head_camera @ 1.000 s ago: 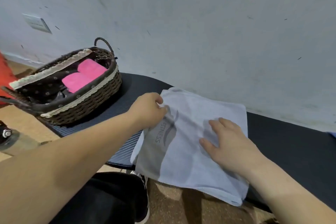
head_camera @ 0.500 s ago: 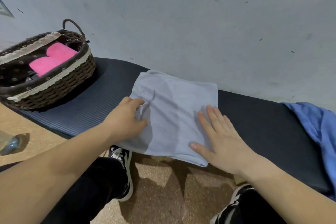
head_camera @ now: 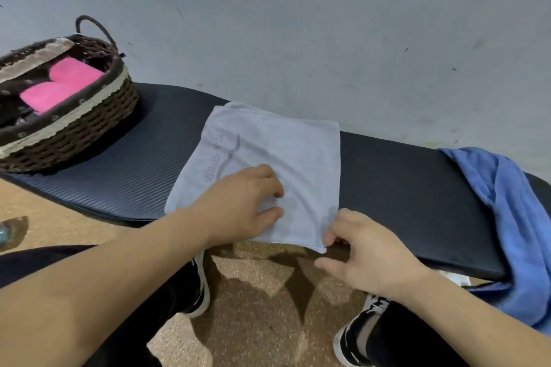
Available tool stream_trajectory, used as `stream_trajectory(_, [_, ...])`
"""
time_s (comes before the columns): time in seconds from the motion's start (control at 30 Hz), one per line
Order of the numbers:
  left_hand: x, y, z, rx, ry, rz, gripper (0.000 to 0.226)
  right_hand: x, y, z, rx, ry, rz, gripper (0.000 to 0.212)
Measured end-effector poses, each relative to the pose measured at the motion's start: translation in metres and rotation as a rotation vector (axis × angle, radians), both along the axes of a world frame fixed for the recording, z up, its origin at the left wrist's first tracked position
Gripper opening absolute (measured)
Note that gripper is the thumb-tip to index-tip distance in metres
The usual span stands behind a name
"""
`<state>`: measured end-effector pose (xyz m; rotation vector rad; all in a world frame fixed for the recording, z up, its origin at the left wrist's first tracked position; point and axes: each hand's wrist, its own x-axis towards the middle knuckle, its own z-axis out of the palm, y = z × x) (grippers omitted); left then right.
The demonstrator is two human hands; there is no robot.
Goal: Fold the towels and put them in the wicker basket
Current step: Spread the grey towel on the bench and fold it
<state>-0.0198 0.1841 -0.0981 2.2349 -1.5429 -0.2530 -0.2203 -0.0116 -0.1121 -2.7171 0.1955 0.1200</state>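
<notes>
Entry, head view, read left to right.

Far left: wicker basket [head_camera: 89,134] stands on the end of the black padded bench [head_camera: 402,188], with a dark lining and a lace-trimmed rim. Two folded pink towels [head_camera: 76,74] lie inside it, side by side.

Centre: pale grey towel [head_camera: 286,143] lies folded and flat on the bench, well apart from the basket, printed lettering and a curved logo facing up on its left half. Its near edge hangs just past the front of the bench.

Left hand [head_camera: 238,205]: palm down on the near part of the grey towel, fingers bent, thumb out beside them. I can see it pressing on the cloth; I cannot tell whether it also nips a fold.

Right hand [head_camera: 366,250]: narrow pinch, thumb and forefinger closed on the towel's near right corner, at the bench's front edge. The other fingers are curled below.

Right: blue towel [head_camera: 512,217], unfolded and rumpled, draped over the bench end and hanging down its front. It is apart from the grey towel.

Below: speckled tan floor [head_camera: 262,307]; black shoes [head_camera: 357,334] with white soles, dark trouser legs.
</notes>
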Motion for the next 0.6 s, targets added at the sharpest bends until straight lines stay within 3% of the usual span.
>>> stream_trajectory(0.13, [-0.012, -0.017, -0.013, 0.098, -0.019, -0.09, 0.037, -0.002, 0.01, -0.01, -0.095, -0.131, 0.007, 0.013])
stream_trajectory(0.2, [-0.007, -0.019, -0.014, 0.095, -0.036, -0.088, 0.037, -0.002, 0.013, -0.009, 0.03, -0.177, -0.05, 0.006])
stream_trajectory(0.33, [-0.002, -0.019, -0.012, 0.077, 0.038, -0.062, 0.034, -0.002, 0.021, 0.006, 0.296, -0.204, -0.22, 0.027])
stream_trajectory(0.4, [-0.003, -0.017, -0.012, 0.091, 0.064, -0.058, 0.032, -0.004, 0.027, 0.013, 0.357, -0.141, -0.3, 0.027])
stream_trajectory(0.53, [0.0, -0.011, -0.01, 0.102, 0.117, -0.066, 0.027, -0.003, 0.031, 0.041, 0.159, 0.176, -0.243, 0.03])
stream_trajectory(0.6, [0.005, -0.006, -0.007, 0.08, 0.124, -0.024, 0.024, 0.006, 0.024, 0.054, 0.146, 0.142, -0.282, 0.033])
